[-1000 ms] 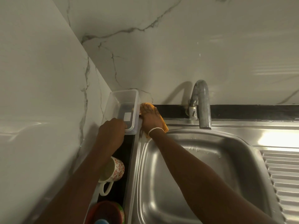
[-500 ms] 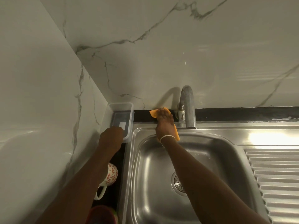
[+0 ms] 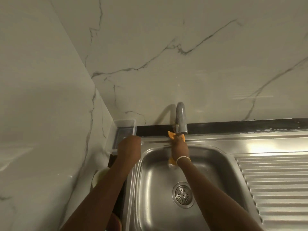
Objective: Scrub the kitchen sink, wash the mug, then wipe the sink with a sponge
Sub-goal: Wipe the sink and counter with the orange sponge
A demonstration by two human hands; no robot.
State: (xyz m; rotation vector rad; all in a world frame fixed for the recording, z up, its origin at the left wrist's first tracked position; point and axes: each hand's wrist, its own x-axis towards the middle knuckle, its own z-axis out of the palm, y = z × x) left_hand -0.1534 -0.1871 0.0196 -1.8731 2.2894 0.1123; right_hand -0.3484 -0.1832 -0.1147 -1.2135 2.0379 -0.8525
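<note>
My right hand (image 3: pixel 179 147) holds an orange sponge cloth (image 3: pixel 171 135) down on the back rim of the steel sink (image 3: pixel 160 140), right under the faucet (image 3: pixel 180 117). Corners of the cloth stick out ahead of the fingers and behind the wrist. My left hand (image 3: pixel 129 149) grips the near end of a clear plastic container (image 3: pixel 124 124) in the corner left of the sink. A white mug (image 3: pixel 99 176) stands on the dark ledge by the wall, mostly hidden under my left forearm. The basin shows its drain strainer (image 3: pixel 183 195).
A ribbed steel drainboard (image 3: pixel 275 180) runs to the right of the basin. Marble walls close in on the left and at the back, with a black strip (image 3: pixel 241 125) behind the sink. A red bowl's rim (image 3: pixel 115 222) peeks out at the bottom left.
My right hand has slid the orange cloth rightward along the back rim, from beside the container to the faucet base. The left hand has stayed on the container.
</note>
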